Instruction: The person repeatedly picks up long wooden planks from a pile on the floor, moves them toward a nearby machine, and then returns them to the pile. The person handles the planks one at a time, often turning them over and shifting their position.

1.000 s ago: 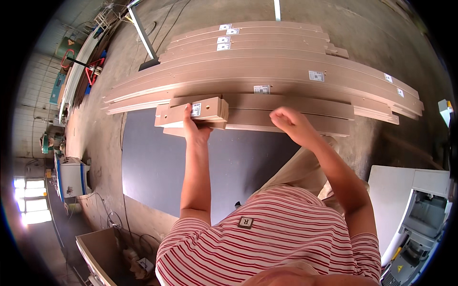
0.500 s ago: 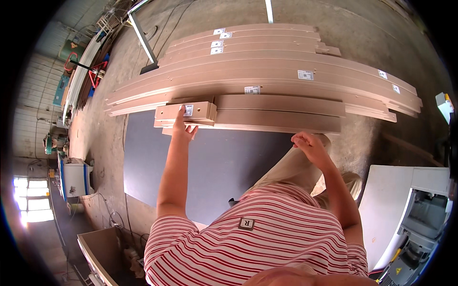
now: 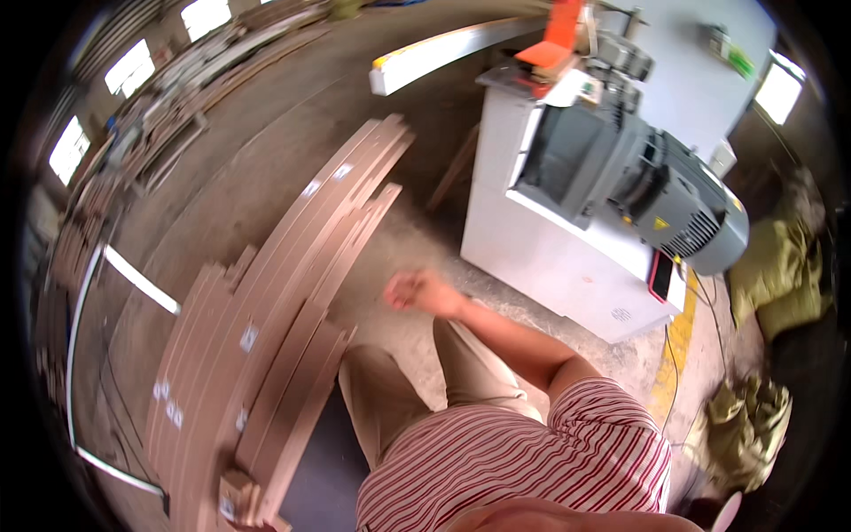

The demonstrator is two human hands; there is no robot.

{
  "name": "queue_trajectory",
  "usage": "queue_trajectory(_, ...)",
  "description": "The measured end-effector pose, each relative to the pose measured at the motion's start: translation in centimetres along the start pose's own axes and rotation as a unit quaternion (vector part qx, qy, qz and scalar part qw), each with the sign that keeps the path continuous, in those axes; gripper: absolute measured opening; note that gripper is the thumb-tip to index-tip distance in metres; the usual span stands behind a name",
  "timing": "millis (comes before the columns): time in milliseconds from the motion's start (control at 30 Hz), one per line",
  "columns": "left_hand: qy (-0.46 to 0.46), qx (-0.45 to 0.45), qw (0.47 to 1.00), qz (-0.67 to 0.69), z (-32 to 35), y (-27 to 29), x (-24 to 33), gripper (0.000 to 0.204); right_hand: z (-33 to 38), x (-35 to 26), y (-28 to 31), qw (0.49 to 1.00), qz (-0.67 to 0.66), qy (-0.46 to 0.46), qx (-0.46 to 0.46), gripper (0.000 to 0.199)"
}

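My right hand (image 3: 412,291) hangs in the air over the floor, between the brown boards and the white machine cabinet. It is smeared by motion, with fingers that look loosely curled, and I make out nothing in it. My left hand is out of the picture. Long brown boards (image 3: 244,310) lie side by side in stacks to my left, several bearing white labels. A small pile of short brown pieces (image 3: 238,490) rests on the nearest boards, at the lower left.
The white machine cabinet (image 3: 532,244) with a grey motor (image 3: 687,208) stands at the right; a phone-like red-edged device (image 3: 660,275) is on it. Yellowish sacks (image 3: 749,434) sit beyond. A long white beam (image 3: 452,55) juts in ahead. A dark tabletop (image 3: 328,461) shows beside my legs.
My view has swung to the right, bringing in the cabinet and motor. My left hand, earlier on the short labelled pieces, has left the picture. My right hand has moved away from the boards.
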State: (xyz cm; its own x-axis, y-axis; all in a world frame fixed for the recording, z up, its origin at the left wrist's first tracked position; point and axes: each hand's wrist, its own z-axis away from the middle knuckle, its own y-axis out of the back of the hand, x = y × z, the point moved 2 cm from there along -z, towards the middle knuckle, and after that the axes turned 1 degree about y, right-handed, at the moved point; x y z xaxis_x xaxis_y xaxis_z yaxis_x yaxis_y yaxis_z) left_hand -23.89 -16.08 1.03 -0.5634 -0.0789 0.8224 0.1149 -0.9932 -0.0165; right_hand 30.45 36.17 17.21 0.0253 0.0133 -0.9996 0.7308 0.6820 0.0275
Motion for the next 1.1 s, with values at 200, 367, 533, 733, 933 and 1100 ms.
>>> queue_trajectory(200,-0.104,0.142,0.979,-0.102,2.2,0.7,-3.9,0.04,2.5,-7.3,23.1,0.922,-0.099,0.167,0.335,0.023)
queue_trajectory(367,-0.25,-0.112,0.956,-0.102,12.9,-6.4,-10.1,0.036,0.6,-12.7,30.9,0.858,-0.239,0.182,0.417,0.031)
queue_trajectory(533,-0.369,-0.322,0.808,-0.329,28.8,-14.9,-13.2,0.03,-2.2,-14.8,33.1,0.845,-0.278,0.118,0.441,0.046)
queue_trajectory(733,-0.451,-0.486,0.583,-0.469,34.4,-17.6,-13.9,0.025,-2.3,-15.9,32.2,0.864,-0.228,0.102,0.436,0.038)
queue_trajectory(933,-0.47,-0.525,0.533,-0.469,32.0,-16.9,-15.6,0.026,-0.7,-17.0,30.3,0.895,-0.187,0.064,0.399,0.025)
queue_trajectory(1100,-0.488,-0.519,0.513,-0.478,30.8,-16.2,-17.0,0.025,0.7,-17.9,26.9,0.934,-0.189,0.025,0.302,0.028)
